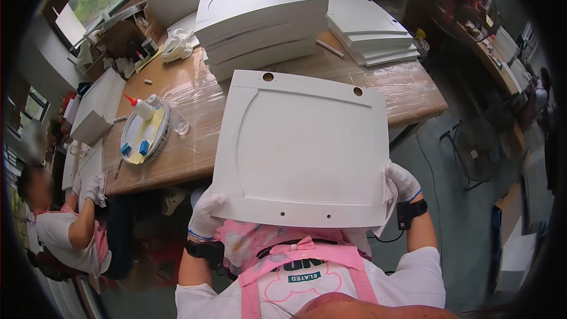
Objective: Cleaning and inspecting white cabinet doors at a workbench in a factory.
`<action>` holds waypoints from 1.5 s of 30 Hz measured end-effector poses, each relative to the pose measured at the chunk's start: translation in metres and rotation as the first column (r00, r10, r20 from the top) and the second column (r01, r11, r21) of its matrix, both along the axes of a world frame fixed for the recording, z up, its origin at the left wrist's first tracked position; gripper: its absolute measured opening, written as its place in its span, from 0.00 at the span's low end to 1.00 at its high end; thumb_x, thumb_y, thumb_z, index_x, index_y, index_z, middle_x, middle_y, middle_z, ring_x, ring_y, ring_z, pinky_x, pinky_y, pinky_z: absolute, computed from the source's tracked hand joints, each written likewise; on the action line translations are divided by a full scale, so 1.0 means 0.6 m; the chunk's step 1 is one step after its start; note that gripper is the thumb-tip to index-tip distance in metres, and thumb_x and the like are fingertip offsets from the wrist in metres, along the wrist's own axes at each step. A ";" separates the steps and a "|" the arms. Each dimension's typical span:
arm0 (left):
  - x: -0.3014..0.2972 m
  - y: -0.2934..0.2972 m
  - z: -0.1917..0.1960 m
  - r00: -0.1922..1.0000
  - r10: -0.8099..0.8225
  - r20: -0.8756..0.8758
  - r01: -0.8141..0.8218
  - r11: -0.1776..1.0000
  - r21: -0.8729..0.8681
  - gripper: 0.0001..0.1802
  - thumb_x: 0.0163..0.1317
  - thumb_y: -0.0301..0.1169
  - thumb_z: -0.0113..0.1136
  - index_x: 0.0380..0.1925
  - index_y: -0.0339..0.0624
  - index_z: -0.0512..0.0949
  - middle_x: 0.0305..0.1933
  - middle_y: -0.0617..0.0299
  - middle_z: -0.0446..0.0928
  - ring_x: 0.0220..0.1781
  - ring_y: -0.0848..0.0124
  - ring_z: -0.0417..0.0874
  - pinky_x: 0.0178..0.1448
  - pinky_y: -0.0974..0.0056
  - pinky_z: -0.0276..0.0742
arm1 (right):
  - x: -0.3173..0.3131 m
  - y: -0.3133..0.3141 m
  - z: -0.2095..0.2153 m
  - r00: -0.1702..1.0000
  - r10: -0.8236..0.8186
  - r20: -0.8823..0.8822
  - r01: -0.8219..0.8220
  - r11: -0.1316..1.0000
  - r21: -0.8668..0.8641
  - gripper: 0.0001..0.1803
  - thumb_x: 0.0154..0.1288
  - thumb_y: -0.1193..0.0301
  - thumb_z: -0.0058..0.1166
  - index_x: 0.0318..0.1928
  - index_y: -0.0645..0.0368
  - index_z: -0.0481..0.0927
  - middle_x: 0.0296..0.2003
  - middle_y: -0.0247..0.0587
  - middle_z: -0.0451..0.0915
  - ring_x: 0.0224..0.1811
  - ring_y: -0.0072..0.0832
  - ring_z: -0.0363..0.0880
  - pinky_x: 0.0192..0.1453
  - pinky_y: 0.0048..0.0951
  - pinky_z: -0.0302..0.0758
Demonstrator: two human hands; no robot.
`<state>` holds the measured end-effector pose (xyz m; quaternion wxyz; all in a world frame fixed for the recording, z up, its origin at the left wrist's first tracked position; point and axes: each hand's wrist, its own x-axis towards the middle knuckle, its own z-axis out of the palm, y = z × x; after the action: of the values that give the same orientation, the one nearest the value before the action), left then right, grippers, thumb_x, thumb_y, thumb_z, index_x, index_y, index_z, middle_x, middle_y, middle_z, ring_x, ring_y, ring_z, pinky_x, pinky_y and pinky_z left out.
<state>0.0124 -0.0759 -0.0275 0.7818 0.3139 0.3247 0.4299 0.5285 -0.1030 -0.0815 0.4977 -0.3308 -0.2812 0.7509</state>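
A white cabinet door panel (313,147) is tilted in front of me, its lower edge close to my apron and its upper part over the table edge. Two round holes show near its far edge and two small ones near its lower edge. My left hand (208,211), in a white knit glove, is closed around the panel's lower left corner. At the right edge my gloved right hand (404,182) grips the panel too, with a white cloth (385,205) hanging between palm and edge. The fingertips behind the panel are hidden.
A film-covered table (195,103) bears a tall stack of white panels (260,23) and a lower stack (372,29). To the left sits a round tray (155,147) with a red-tipped bottle (142,109) and blue blocks. A co-worker (71,224) sits at left; a fan (474,150) stands right.
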 end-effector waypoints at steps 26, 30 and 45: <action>0.039 0.163 -0.065 0.996 0.091 0.008 -0.091 0.995 -0.035 0.26 0.73 0.46 0.48 0.60 0.39 0.66 0.51 0.41 0.76 0.49 0.47 0.81 0.52 0.47 0.84 | 0.225 0.252 0.157 0.552 -0.834 0.002 0.781 0.517 0.351 0.11 0.71 0.62 0.50 0.37 0.55 0.73 0.29 0.37 0.78 0.23 0.28 0.78 0.22 0.27 0.76; 0.009 0.173 -0.071 0.961 0.252 -0.113 -0.259 0.964 -0.052 0.23 0.72 0.43 0.51 0.59 0.40 0.67 0.50 0.41 0.77 0.47 0.50 0.82 0.48 0.49 0.84 | 0.212 0.436 0.182 0.541 -0.834 -0.107 0.830 0.509 0.229 0.11 0.67 0.63 0.55 0.39 0.58 0.74 0.33 0.40 0.76 0.29 0.30 0.77 0.31 0.33 0.79; 0.051 0.222 -0.047 0.955 0.154 -0.253 -0.244 0.892 -0.380 0.15 0.73 0.38 0.45 0.24 0.57 0.62 0.19 0.72 0.54 0.21 0.75 0.57 0.26 0.67 0.56 | 0.223 0.774 0.116 -0.269 -0.436 0.859 0.305 0.807 0.505 0.19 0.70 0.60 0.47 0.52 0.57 0.80 0.48 0.48 0.83 0.54 0.41 0.80 0.56 0.37 0.75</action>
<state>0.0429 0.0572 -0.0558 0.7415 0.1539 0.5207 0.3943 0.6623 0.3613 -0.0122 0.3390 -0.8156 -0.4669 0.0441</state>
